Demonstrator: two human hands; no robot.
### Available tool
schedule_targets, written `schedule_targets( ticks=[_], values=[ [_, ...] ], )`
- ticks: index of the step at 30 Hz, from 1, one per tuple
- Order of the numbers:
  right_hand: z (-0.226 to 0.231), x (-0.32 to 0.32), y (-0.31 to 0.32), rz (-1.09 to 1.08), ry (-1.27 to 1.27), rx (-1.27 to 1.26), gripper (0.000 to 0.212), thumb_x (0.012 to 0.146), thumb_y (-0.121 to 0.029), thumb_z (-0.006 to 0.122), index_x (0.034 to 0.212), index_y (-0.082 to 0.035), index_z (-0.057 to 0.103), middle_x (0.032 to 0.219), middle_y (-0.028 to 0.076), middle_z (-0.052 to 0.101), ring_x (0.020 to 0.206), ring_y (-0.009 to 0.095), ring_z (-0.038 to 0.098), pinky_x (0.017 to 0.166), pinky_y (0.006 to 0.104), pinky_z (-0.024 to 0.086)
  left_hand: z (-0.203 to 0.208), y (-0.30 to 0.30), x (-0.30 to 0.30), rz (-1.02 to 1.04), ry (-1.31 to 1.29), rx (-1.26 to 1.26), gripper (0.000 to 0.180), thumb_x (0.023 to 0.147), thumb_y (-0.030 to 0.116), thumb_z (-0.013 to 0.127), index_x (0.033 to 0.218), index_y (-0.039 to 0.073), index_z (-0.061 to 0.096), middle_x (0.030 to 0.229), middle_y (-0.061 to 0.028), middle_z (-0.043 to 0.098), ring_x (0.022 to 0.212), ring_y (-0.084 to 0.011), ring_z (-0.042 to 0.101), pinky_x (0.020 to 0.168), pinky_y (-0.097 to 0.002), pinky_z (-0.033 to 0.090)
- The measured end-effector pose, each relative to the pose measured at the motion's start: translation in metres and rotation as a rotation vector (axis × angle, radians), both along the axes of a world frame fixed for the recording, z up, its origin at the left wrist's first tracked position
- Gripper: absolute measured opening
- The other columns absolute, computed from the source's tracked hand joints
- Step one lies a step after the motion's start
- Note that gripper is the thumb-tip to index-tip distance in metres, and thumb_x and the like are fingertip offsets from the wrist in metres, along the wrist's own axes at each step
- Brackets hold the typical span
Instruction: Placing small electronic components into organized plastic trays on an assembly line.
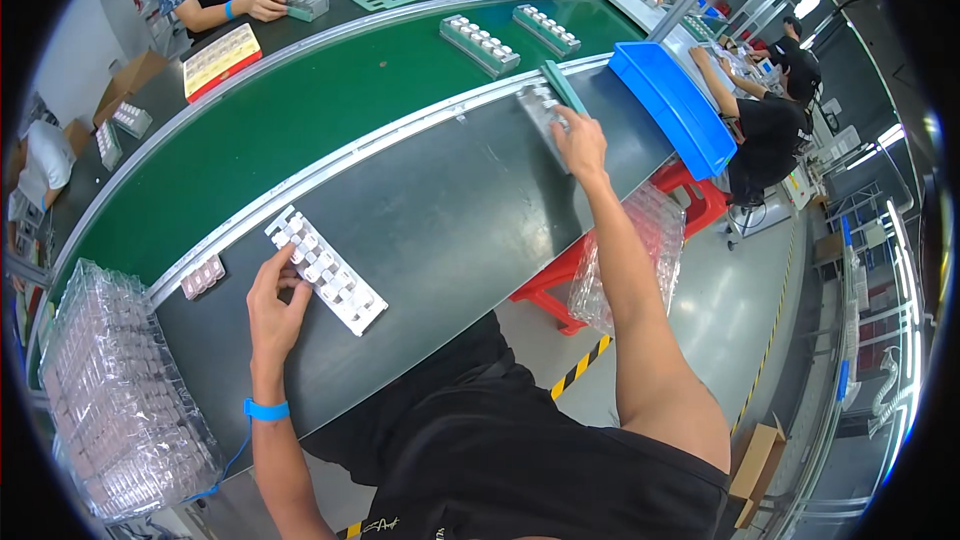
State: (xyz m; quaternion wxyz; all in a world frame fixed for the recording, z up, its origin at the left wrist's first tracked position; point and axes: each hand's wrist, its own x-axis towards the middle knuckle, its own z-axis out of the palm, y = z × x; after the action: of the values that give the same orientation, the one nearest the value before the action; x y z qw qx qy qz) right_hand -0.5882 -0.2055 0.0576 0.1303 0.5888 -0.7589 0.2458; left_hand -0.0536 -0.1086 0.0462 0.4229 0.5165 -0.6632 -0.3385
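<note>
On the dark work table, a narrow white tray holds several small white box-shaped pieces in rows. My left hand, with a blue wristband, has its fingers curled against the tray's left edge. Farther off to the right, my right hand grips a greyish strip-shaped tray, smeared by motion. A green strip lies along that tray's far right side; whether they touch I cannot tell. Part of the greyish tray is hidden under my fingers.
A green conveyor belt curves beyond the table, carrying grey-green trays of white pieces. A blue bin stands right. Stacked clear plastic trays stand left, beside a small pinkish pack. Red stools are below. Co-workers sit across and right.
</note>
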Motion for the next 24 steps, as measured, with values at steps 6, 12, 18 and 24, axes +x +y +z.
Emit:
schedule_targets(
  ticks=[6, 12, 18, 24],
  values=[
    [-0.006, -0.082, -0.043, 0.061, 0.134, -0.043, 0.033, 0.091, -0.034, 0.071, 0.122, -0.027, 0.075, 0.104, 0.015, 0.068, 0.092, 0.038, 0.067, 0.081, 0.05, 0.055, -0.011, -0.001, 0.005, 0.013, -0.004, -0.068, 0.052, 0.084, -0.005, 0.07, 0.135, -0.001, 0.061, 0.114, -0.0136, 0.067, 0.092, -0.0193, 0.072, 0.083, -0.0295, 0.057],
    [0.002, -0.049, -0.042, -0.133, 0.328, 0.003, 0.038, 0.093, -0.037, 0.069, 0.131, -0.031, 0.069, 0.122, 0.009, 0.063, 0.113, 0.039, 0.058, 0.09, 0.0534, 0.051, -0.004, -0.009, -0.025, -0.103, 0.017, -0.07, 0.053, 0.086, -0.006, 0.069, 0.139, 0.002, 0.061, 0.121, -0.0147, 0.067, 0.103, -0.022, 0.07, 0.088, -0.032, 0.061],
    [0.017, 0.18, 0.013, 0.687, -0.623, 0.236, 0.025, 0.098, -0.022, 0.068, 0.108, 0.0, 0.074, 0.087, 0.005, 0.073, 0.082, 0.008, 0.064, 0.076, 0.0265, 0.053, -0.003, -0.003, -0.033, -0.082, -0.026, -0.085, 0.043, 0.09, 0.002, 0.071, 0.131, 0.005, 0.064, 0.113, -0.0149, 0.067, 0.088, -0.0284, 0.071, 0.081, -0.0385, 0.057],
    [0.023, 0.291, 0.033, 0.855, -0.822, 0.531, 0.029, 0.093, -0.026, 0.074, 0.101, 0.002, 0.072, 0.085, 0.008, 0.074, 0.075, 0.013, 0.067, 0.07, 0.03, 0.055, -0.001, -0.012, -0.041, -0.012, -0.101, -0.199, 0.029, 0.091, 0.002, 0.07, 0.12, 0.002, 0.067, 0.105, -0.0133, 0.069, 0.086, -0.0247, 0.071, 0.077, -0.0357, 0.059]
  ],
)
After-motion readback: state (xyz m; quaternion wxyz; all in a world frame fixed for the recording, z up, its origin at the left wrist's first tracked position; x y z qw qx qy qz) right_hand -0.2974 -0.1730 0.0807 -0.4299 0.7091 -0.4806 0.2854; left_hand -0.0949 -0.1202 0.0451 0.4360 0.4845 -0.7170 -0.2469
